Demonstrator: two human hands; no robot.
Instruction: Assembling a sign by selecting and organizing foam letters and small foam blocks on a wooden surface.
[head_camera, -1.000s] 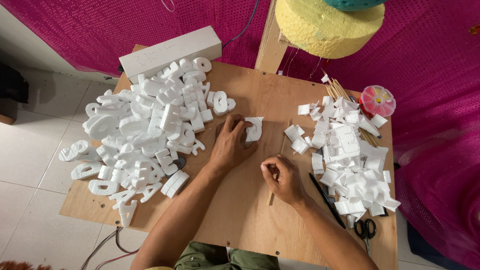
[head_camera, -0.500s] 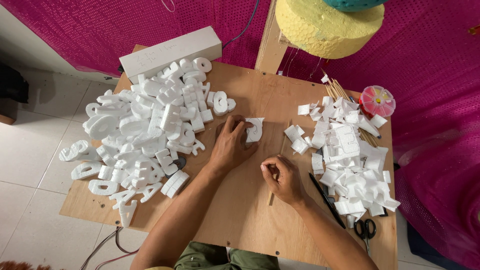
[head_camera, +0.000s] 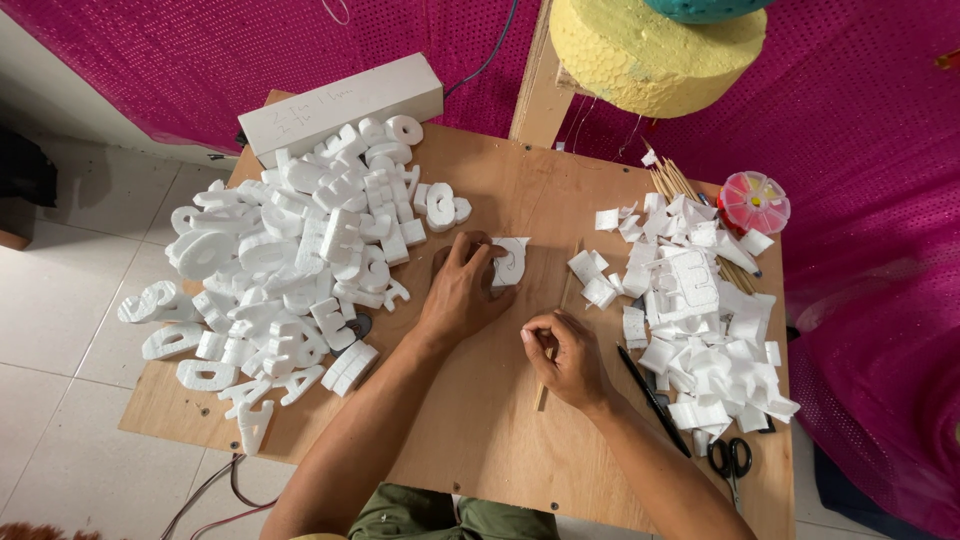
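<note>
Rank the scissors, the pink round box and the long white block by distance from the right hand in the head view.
1. Scissors, on the board's near right edge, beside the right hand.
2. Pink round box, far right corner.
3. Long white block, far left edge.

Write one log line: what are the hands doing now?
left hand: holds foam piece | right hand: grips stick | board: foam letters, scraps

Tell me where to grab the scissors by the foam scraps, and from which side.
Take the scissors by the black finger loops, coming from the near table edge. They lie flat on the board; the loops sit clear on bare wood, while the blade end seems to run under the white foam scraps, so a grip there would probably disturb the pile. The right hand is nearest.
</note>
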